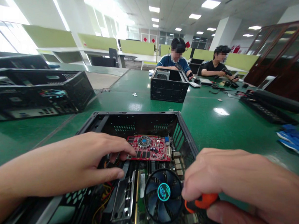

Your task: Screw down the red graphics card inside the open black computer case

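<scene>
Beyond the fan (163, 192), the red card (160, 146) sits in the case (144, 123). The left hand (98, 152) is loosely open, fingertips at the card's near-left corner, contact unclear. Right of the fan, the right hand (228, 176) grips an orange tool (207, 200).

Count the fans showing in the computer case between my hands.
2: the large black fan beside the right hand, and the small round fan on the red card by the left hand. Others may be hidden.
</scene>
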`<state>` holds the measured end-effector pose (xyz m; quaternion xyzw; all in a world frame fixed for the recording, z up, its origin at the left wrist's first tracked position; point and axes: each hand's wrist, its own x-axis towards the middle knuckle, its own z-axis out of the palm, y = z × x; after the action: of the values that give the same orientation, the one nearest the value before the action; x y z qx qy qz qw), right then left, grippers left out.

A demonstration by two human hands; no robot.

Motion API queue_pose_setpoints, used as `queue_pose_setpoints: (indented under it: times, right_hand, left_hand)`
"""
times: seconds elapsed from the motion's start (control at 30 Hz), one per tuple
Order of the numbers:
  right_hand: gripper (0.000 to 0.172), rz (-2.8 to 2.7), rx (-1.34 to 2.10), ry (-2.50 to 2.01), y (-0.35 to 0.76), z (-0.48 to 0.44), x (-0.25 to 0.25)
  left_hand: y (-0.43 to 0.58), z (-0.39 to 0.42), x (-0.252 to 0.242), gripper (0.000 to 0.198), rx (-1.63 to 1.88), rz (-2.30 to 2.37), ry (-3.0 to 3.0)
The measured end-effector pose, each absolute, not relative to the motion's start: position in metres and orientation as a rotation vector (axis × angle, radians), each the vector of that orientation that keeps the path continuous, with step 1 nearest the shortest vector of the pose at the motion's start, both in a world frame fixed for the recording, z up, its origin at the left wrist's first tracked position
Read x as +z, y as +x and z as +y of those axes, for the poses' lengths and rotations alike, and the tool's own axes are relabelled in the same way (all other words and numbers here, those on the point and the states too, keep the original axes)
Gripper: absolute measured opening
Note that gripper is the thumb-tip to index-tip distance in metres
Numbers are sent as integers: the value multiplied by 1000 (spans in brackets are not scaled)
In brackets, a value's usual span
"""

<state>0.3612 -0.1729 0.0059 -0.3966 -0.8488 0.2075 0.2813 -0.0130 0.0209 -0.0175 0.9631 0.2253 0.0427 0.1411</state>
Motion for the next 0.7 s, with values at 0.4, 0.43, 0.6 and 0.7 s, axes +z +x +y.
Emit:
queue_pose_setpoints:
  times: [0.4,0.43,0.6,0.7]
  right_hand:
    - [57,-2207,494,-1035,351,-178,-12]
    - [57,-2206,493,-1036,351,-178,-12]
    - [50,-2266,456,-1109,350,-177,-8]
    - [26,-2251,361,-1110,347,-173,-6]
  left_hand:
    - [-11,21,-17,44,48,742,2746]
    - [-11,21,-17,44,43,747,2740]
    - [-13,20,-19,44,57,752,2731]
    - [-14,19,-20,44,84,702,2748]
